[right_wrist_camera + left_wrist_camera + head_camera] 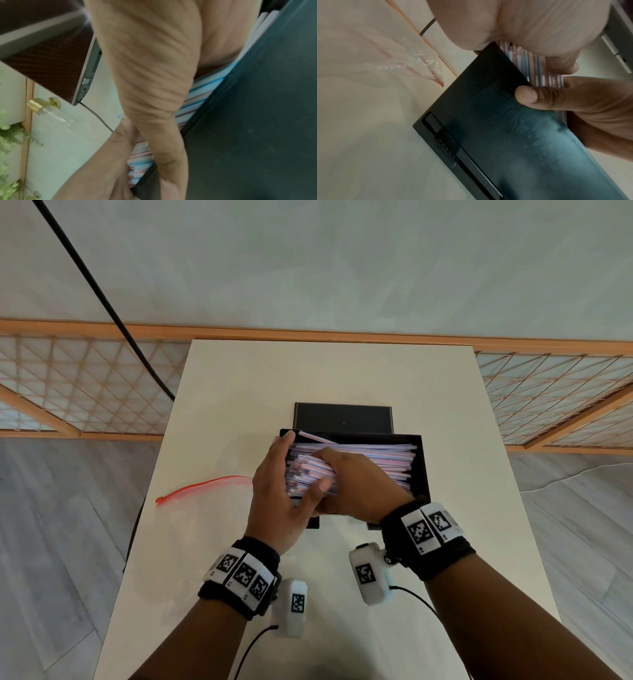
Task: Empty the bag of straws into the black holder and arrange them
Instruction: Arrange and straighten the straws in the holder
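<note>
The black holder (423,467) stands at the middle of the white table (222,392), filled with pink, blue and white striped straws (376,455) lying lengthwise. My left hand (274,474) presses flat against the left ends of the straws, fingers straight up along the holder's left wall, thumb laid over the near side. My right hand (342,470) reaches in from above and grips a bundle of straws near that end. In the left wrist view a thumb rests on the holder's outer wall (488,121) beside the straw ends (544,81). The right wrist view shows straws (197,97) between palm and holder wall (257,108).
The clear bag with a red zip strip (205,484) lies flat on the table left of the holder, also seen as the bag (419,65). A black flat panel (342,417) stands behind the holder. A black cable (102,296) crosses far left. A wooden lattice screen (85,392) lies beyond.
</note>
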Motion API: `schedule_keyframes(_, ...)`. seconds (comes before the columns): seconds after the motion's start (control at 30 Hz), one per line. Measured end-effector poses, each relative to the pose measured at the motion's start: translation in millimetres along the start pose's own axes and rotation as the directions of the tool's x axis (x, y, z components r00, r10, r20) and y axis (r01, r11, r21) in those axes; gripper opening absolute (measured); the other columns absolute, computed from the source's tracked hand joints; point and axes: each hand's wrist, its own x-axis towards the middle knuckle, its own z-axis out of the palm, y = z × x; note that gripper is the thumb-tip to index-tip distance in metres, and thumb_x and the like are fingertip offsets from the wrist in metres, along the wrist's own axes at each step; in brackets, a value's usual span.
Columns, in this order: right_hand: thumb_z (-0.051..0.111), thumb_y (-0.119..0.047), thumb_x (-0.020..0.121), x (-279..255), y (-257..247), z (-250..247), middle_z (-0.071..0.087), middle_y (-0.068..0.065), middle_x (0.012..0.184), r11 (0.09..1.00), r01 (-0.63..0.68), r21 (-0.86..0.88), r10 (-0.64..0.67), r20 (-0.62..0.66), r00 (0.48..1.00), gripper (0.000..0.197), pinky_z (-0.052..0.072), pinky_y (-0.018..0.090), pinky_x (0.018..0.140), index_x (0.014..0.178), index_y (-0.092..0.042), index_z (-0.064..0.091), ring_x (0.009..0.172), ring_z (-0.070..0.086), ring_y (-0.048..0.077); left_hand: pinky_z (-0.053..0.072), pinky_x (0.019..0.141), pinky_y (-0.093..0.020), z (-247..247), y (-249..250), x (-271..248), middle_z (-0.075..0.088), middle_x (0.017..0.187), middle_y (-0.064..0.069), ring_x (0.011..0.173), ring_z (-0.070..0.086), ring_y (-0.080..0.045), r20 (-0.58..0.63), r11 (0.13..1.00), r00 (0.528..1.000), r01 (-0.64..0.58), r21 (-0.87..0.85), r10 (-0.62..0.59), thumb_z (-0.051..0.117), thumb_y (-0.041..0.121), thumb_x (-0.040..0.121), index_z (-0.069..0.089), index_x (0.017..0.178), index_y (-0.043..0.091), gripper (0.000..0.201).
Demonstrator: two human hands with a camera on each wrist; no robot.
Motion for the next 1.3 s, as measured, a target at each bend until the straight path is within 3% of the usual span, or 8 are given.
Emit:
schedule_keyframes(0.17, 0.086, -0.05, 0.046, 10, -7, -15, 0.07, -0.014, 0.099, 0.999, -0.043, 0.029, 0.038, 0.141, 0.989, 0.073, 0.057, 0.037, 0.083, 0.112, -0.037, 0.057, 0.089, 0.066, 0.009, 0.048, 0.105, -0.052, -1, -3, 0, 0.051, 0.148, 0.006, 0.127, 0.058, -0.02, 0.041, 1.0, 0.999, -0.005, 0.01, 0.005, 0.06, 0.075, 0.08, 0.033, 0.153, 0.033, 0.089)
schedule_keyframes(0.3, 0.09, -0.049, 0.047, 18, -11, -26, 0.072, -0.013, 0.098, 0.998, -0.038, 0.043, 0.026, 0.258, 0.966, 0.07, 0.055, 0.034, 0.088, 0.109, -0.034, 0.062, 0.09, 0.066, 0.007, 0.046, 0.106, -0.054, -1, -7, 4, 0.049, 0.15, 0.003, 0.132, 0.055, -0.024, 0.059, 1.0, 0.998, -0.005, -0.001, 0.005, 0.061, 0.072, 0.083, 0.032, 0.153, 0.033, 0.085)
schedule_keyframes(0.47, 0.086, -0.055, 0.043, 23, -10, -22, 0.072, -0.011, 0.085, 0.998, -0.061, 0.011, 0.055, 0.27, 0.961, 0.061, 0.057, 0.036, 0.081, 0.096, -0.032, 0.065, 0.079, 0.066, 0.006, 0.047, 0.105, -0.054, 0, -6, 3, 0.048, 0.149, 0.002, 0.131, 0.057, -0.024, 0.042, 1.0, 0.999, -0.018, -0.025, 0.019, 0.061, 0.067, 0.087, 0.035, 0.153, 0.028, 0.081)
schedule_keyframes(0.6, 0.088, -0.048, 0.048, 24, -11, -27, 0.071, -0.011, 0.084, 0.998, -0.05, 0.029, 0.04, 0.269, 0.962, 0.056, 0.052, 0.028, 0.074, 0.094, -0.034, 0.062, 0.077, 0.064, 0.004, 0.049, 0.104, -0.051, -1, -1, 3, 0.052, 0.144, 0.004, 0.126, 0.06, -0.019, 0.021, 0.999, 0.999, -0.025, -0.046, 0.026, 0.063, 0.058, 0.088, 0.036, 0.152, 0.025, 0.077)
schedule_keyframes(0.73, 0.093, -0.038, 0.055, 25, -15, -37, 0.072, -0.013, 0.094, 0.993, -0.039, 0.113, -0.008, 0.388, 0.922, 0.056, 0.05, 0.024, 0.083, 0.097, -0.04, 0.057, 0.088, 0.066, 0.002, 0.047, 0.105, -0.055, 0, -2, 2, 0.05, 0.145, 0.006, 0.128, 0.059, -0.022, 0.019, 0.999, 1.0, -0.006, -0.037, 0.007, 0.062, 0.061, 0.087, 0.034, 0.152, 0.03, 0.077)
schedule_keyframes(0.83, 0.093, -0.04, 0.055, 27, -16, -42, 0.075, -0.014, 0.098, 0.988, -0.039, 0.15, -0.035, 0.462, 0.886, 0.058, 0.051, 0.031, 0.097, 0.104, -0.038, 0.063, 0.093, 0.069, 0.002, 0.046, 0.107, -0.055, 0, -3, 2, 0.048, 0.149, 0.005, 0.131, 0.057, -0.022, 0.024, 1.0, 1.0, 0.012, -0.023, -0.012, 0.062, 0.062, 0.087, 0.032, 0.153, 0.03, 0.079)
schedule_keyframes(1.0, 0.093, -0.039, 0.056, 33, -19, -42, 0.073, -0.014, 0.103, 0.993, 0.01, 0.114, -0.062, 0.465, 0.883, 0.071, 0.05, 0.033, 0.099, 0.118, -0.039, 0.058, 0.097, 0.067, 0.004, 0.05, 0.103, -0.052, -3, -1, 1, 0.055, 0.142, 0.003, 0.123, 0.062, -0.021, 0.035, 0.999, 0.999, 0.023, -0.028, -0.022, 0.063, 0.06, 0.088, 0.031, 0.152, 0.032, 0.077)
schedule_keyframes(1.3, 0.09, -0.037, 0.058, 33, -20, -40, 0.073, -0.01, 0.094, 0.997, 0.01, 0.075, -0.039, 0.405, 0.913, 0.055, 0.054, 0.032, 0.09, 0.104, -0.035, 0.062, 0.087, 0.068, 0.006, 0.053, 0.099, -0.049, -3, -3, 1, 0.061, 0.131, 0.003, 0.115, 0.066, -0.017, 0.051, 0.999, 0.998, 0.025, -0.037, -0.023, 0.062, 0.063, 0.086, 0.034, 0.15, 0.032, 0.076)
